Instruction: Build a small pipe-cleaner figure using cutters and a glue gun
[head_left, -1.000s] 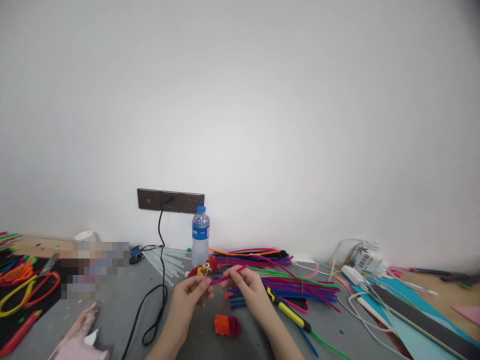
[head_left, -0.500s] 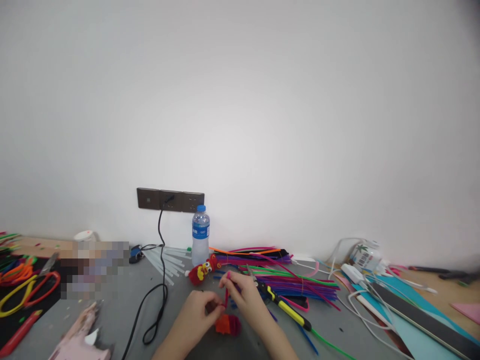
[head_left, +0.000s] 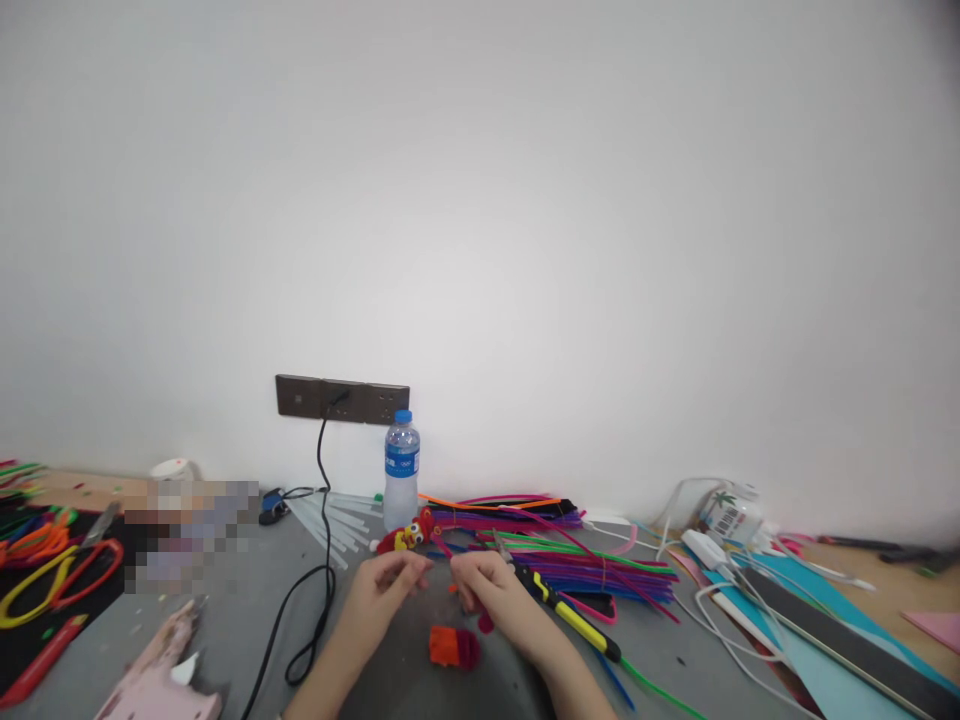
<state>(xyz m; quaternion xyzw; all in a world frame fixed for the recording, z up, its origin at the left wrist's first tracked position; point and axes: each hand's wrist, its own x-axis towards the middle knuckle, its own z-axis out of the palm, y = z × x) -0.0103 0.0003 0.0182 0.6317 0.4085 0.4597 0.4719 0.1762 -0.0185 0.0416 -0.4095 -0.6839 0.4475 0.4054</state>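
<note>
My left hand [head_left: 386,590] is raised above the grey table with thumb and forefinger pinched together; whether anything sits between them cannot be made out. A little to its right, my right hand [head_left: 484,590] is closed on a dark pink pipe cleaner [head_left: 486,623], whose end pokes out below the fingers. Under the hands lies a small orange and dark red fuzzy piece [head_left: 453,648], touched by neither. Just beyond the fingers rests a red and yellow fuzzy figure [head_left: 409,536] with googly eyes.
A water bottle [head_left: 402,475] stands behind the figure. Bundles of pipe cleaners [head_left: 592,570] and yellow-black pliers [head_left: 574,620] lie to the right. A black cable [head_left: 328,540] crosses the left side. Scissors [head_left: 64,585] are far left; a dark flat device [head_left: 847,640] lies far right.
My hands have drawn apart, the left moving left and up. The pink strand that stretched between them now shows at my right hand. The orange and red piece is less covered.
</note>
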